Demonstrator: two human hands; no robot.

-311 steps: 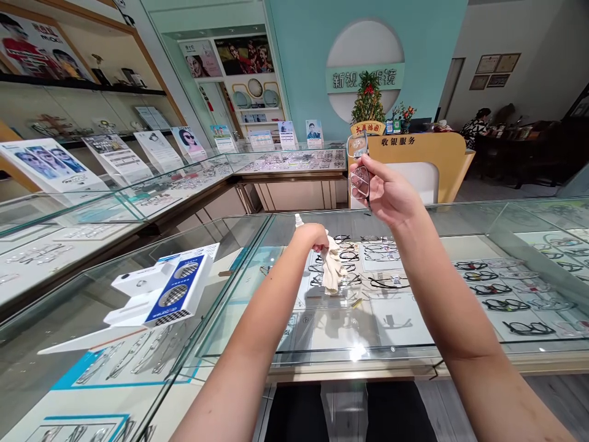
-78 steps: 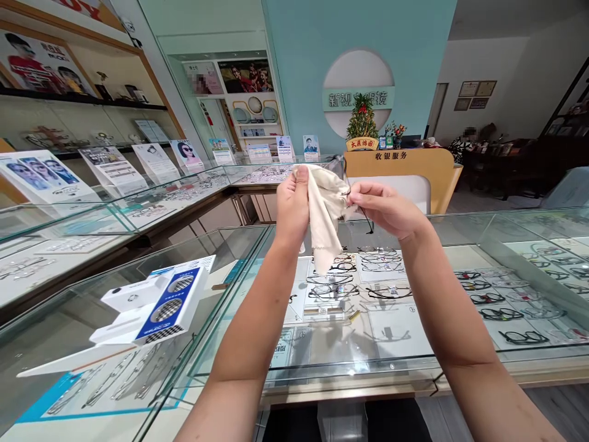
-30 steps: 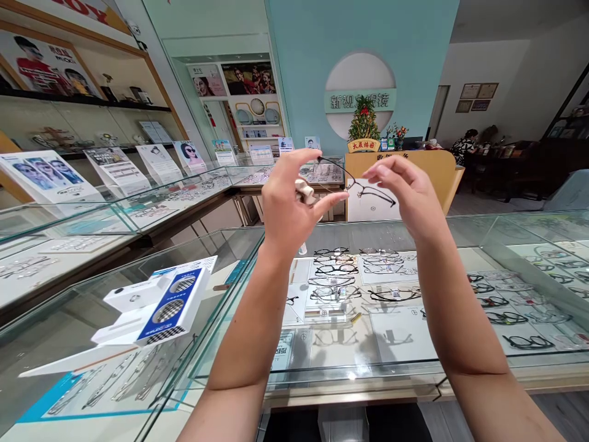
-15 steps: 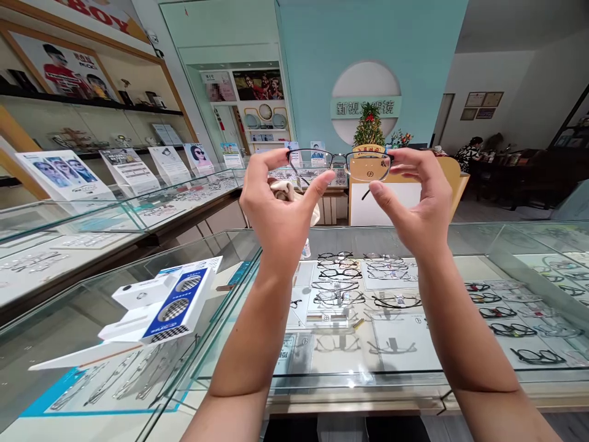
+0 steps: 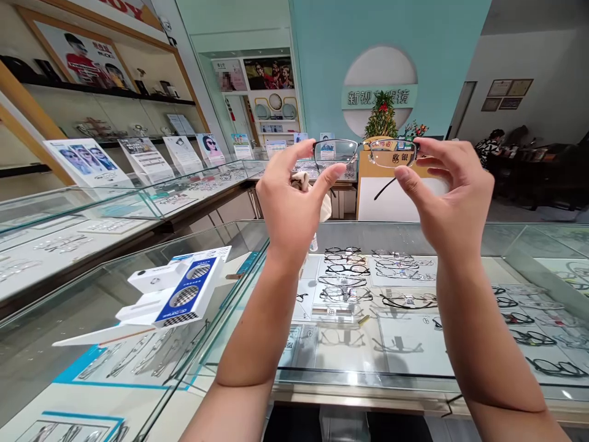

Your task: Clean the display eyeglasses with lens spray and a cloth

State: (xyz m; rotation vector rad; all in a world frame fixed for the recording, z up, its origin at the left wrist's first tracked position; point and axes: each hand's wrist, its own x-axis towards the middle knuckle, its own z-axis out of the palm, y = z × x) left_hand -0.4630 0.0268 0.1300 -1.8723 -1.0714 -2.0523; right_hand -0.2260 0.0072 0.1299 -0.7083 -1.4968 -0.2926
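A pair of eyeglasses (image 5: 363,145) with a dark upper rim and clear lenses is held up in front of me, above the glass counter. My left hand (image 5: 294,190) pinches its left end between thumb and fingers. My right hand (image 5: 453,193) grips the right end the same way, thumb at the lower rim. One dark temple arm hangs down below the right lens. A bunched beige cloth (image 5: 326,205) shows behind my left hand, and I cannot tell whether the hand holds it.
The glass display case (image 5: 359,362) below my arms contains several rows of eyeglass frames. A blue and white cardboard display stand (image 5: 184,294) is on the counter to the left. Advertising cards (image 5: 142,161) line the far left counter. Farther back are a cashier desk (image 5: 381,196) and a seated person (image 5: 490,144).
Both hands and the eyeglasses have shifted right and slightly up in view, as has much of the background. The temple arm below the right lens shows more fully.
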